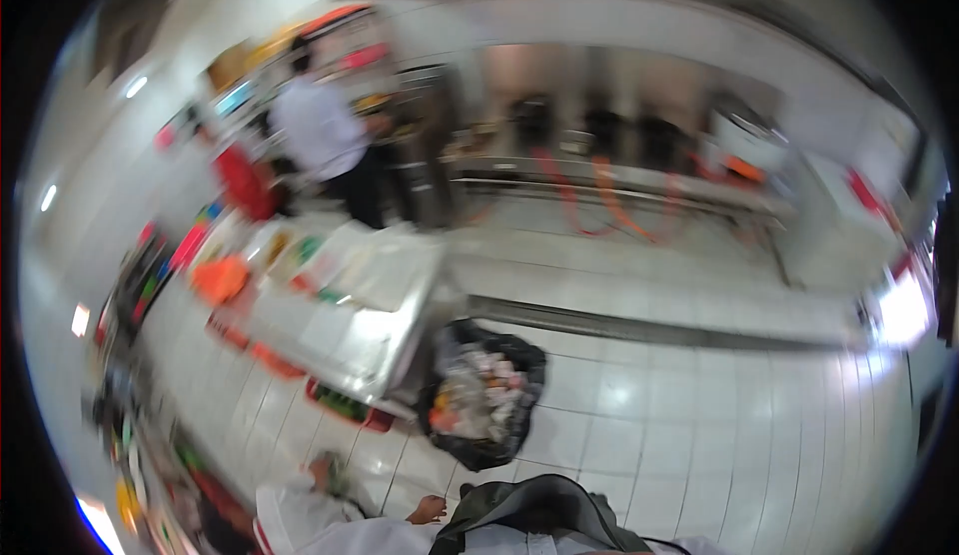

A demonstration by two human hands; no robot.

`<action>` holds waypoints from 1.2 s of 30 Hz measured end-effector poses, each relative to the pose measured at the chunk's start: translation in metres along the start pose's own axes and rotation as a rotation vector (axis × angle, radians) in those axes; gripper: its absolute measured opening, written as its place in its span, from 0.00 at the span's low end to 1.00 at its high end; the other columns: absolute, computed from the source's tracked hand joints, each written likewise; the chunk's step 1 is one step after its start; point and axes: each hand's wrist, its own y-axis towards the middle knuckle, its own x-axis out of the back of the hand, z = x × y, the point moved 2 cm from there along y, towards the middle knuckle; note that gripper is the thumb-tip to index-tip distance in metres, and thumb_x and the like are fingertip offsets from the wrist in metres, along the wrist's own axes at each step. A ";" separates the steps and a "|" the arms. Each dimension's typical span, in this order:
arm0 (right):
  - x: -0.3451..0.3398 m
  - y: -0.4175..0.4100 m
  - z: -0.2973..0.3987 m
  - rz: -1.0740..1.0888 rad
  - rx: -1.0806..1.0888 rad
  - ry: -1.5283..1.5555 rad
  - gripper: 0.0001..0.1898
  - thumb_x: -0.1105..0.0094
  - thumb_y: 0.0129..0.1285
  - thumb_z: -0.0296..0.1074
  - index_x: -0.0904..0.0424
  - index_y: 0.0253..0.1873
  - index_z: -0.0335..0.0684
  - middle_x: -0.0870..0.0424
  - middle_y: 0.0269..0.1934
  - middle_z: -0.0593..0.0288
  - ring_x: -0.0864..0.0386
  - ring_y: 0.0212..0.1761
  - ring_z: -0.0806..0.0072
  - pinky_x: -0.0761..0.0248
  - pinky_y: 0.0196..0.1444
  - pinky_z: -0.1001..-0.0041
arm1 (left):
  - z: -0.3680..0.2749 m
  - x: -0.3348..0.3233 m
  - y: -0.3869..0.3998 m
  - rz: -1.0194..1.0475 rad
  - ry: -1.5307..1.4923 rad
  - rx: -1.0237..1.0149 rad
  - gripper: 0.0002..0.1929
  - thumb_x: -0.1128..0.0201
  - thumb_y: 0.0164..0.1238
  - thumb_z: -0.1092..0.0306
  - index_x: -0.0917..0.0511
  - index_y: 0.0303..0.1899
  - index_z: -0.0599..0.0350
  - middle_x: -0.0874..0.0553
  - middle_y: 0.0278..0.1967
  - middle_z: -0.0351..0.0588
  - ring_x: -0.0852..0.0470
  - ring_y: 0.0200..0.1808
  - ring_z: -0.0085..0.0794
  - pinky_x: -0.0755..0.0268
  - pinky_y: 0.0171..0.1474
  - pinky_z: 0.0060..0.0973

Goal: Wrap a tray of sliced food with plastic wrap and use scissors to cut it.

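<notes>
At the bottom edge, beside my dark apron (pixel 517 510), my left hand (pixel 428 509) hangs low with its fingers curled. Whether anything is inside it cannot be made out. My right hand is out of view. Further left, a white sleeve (pixel 296 506) lies near a blurred, skin-coloured shape (pixel 324 472) with something greenish at it; whose it is stays unclear. In front of me a bin lined with a black bag (pixel 536 371) stands on the floor, full of mixed waste. It adjoins the end of a steel table (pixel 367 338).
An orange bag (pixel 219 279) and white sheeting (pixel 374 263) lie on the table. A red crate (pixel 348 405) sits low beside it. Two people, in white (pixel 318 128) and red (pixel 243 180), stand beyond. A floor drain (pixel 599 323) crosses the tiles before a stove bench (pixel 622 188).
</notes>
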 end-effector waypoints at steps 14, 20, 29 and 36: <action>0.050 0.045 0.019 -0.395 -0.443 0.392 0.16 0.37 0.56 0.34 0.18 0.49 0.36 0.14 0.30 0.55 0.16 0.27 0.72 0.22 0.28 0.71 | -0.288 -0.462 0.047 0.314 1.053 -0.376 0.10 0.42 0.63 0.60 0.22 0.42 0.51 0.16 0.34 0.42 0.17 0.32 0.30 0.26 0.33 0.33; 0.172 0.128 0.064 -0.395 -0.439 0.355 0.19 0.37 0.58 0.35 0.20 0.54 0.38 0.13 0.31 0.55 0.18 0.26 0.72 0.24 0.28 0.71 | -0.349 -0.631 0.046 0.416 0.765 -0.239 0.10 0.42 0.67 0.60 0.23 0.45 0.52 0.16 0.35 0.41 0.18 0.31 0.26 0.26 0.32 0.31; 0.334 0.108 -0.006 -0.858 -0.904 0.643 0.11 0.40 0.57 0.31 0.20 0.41 0.30 0.16 0.25 0.50 0.17 0.20 0.66 0.22 0.23 0.67 | -0.467 -1.028 -0.049 1.061 0.885 -0.801 0.08 0.44 0.70 0.71 0.22 0.46 0.62 0.15 0.36 0.47 0.16 0.37 0.27 0.22 0.41 0.25; 0.387 0.211 -0.034 -0.653 -1.274 0.231 0.12 0.36 0.57 0.40 0.18 0.40 0.37 0.17 0.26 0.61 0.15 0.26 0.68 0.21 0.29 0.64 | -0.560 -1.281 -0.054 0.992 0.795 -0.584 0.08 0.45 0.72 0.66 0.21 0.46 0.55 0.15 0.37 0.41 0.15 0.38 0.27 0.27 0.34 0.24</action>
